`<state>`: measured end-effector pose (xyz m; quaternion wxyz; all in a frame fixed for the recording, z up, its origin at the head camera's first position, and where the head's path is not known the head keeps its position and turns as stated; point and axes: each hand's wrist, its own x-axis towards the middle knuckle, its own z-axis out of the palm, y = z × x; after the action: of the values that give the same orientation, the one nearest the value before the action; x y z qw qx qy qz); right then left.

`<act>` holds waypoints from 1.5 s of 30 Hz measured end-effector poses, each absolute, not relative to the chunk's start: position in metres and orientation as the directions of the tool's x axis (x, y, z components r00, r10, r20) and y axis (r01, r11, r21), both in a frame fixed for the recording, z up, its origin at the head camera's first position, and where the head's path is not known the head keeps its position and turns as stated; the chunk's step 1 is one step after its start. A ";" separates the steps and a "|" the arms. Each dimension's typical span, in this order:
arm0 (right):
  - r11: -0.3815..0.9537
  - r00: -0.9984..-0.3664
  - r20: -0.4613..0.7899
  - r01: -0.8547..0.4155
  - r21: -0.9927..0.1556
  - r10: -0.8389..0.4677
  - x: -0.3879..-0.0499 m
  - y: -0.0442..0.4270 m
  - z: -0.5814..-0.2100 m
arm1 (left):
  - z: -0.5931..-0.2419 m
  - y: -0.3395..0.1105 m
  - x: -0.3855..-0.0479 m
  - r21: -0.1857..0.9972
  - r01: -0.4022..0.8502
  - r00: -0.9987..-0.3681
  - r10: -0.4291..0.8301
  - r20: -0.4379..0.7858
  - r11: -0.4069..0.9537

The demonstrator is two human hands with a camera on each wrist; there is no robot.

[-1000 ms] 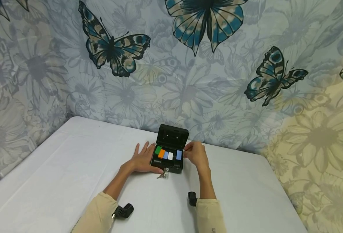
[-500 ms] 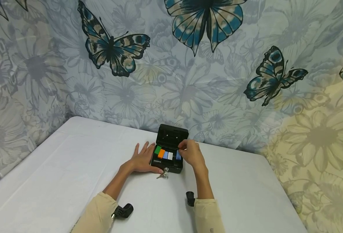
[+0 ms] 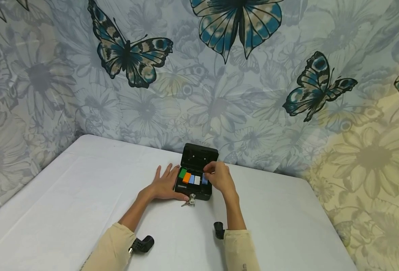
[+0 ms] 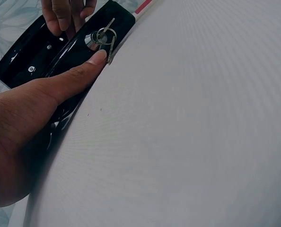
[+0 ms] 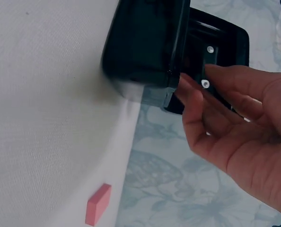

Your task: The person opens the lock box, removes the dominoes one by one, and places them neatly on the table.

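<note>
A black cash box (image 3: 193, 193) stands with its lid (image 3: 199, 157) raised. Inside lie a green block (image 3: 183, 173), an orange block (image 3: 186, 177), a light blue block (image 3: 191, 179), a white block (image 3: 197, 180) and, farther right, another blue block (image 3: 204, 179), partly covered. My left hand (image 3: 163, 187) rests along the box's left side, fingers spread, thumb across the front near the lock (image 4: 92, 40) and its keys (image 4: 110, 47). My right hand (image 3: 220, 176) reaches over the right rear with bent fingers (image 5: 193, 111); the fingertips inside are hidden, so any hold cannot be told.
A pink block (image 5: 98, 205) lies on the white tabletop (image 3: 270, 218) in the right wrist view. The patterned wall cloth (image 3: 247, 113) rises right behind the box. Black wrist cameras (image 3: 143, 244) stick out from both sleeves.
My right hand has moved left from beside the box to over its right rear part, now covering some of the blue block there. The left hand stays on the box.
</note>
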<state>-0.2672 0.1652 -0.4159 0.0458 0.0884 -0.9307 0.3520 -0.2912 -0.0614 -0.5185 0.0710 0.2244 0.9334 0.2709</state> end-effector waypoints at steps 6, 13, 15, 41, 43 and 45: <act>0.781 -0.982 0.168 -0.174 -0.600 -0.090 -0.268 0.161 -0.414 | -0.520 -0.062 -0.294 0.547 0.377 -0.892 0.452 -0.004 0.748; 0.861 -0.982 0.156 -0.167 -0.481 -0.103 -0.267 0.153 -0.416 | -0.520 -0.062 -0.295 0.540 0.374 -0.895 0.447 -0.004 0.754; 0.873 -0.984 0.154 -0.154 -0.463 -0.092 -0.267 0.151 -0.417 | -0.520 -0.062 -0.296 0.531 0.375 -0.893 0.450 -0.013 0.760; 0.899 -0.968 0.223 -0.199 -0.391 -0.118 -0.273 0.152 -0.438 | -0.517 -0.061 -0.293 0.532 0.390 -0.888 0.460 0.000 0.752; 0.887 -0.970 0.219 -0.193 -0.419 -0.108 -0.274 0.152 -0.438 | -0.515 -0.061 -0.291 0.538 0.384 -0.890 0.457 -0.001 0.750; 0.875 -0.972 0.217 -0.178 -0.451 -0.086 -0.274 0.152 -0.437 | -0.514 -0.062 -0.290 0.544 0.381 -0.891 0.454 0.000 0.748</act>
<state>-0.2742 0.1517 -0.4373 0.0956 0.0687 -0.9634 0.2408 -0.2901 -0.0616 -0.5140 0.0662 0.2240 0.9324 0.2758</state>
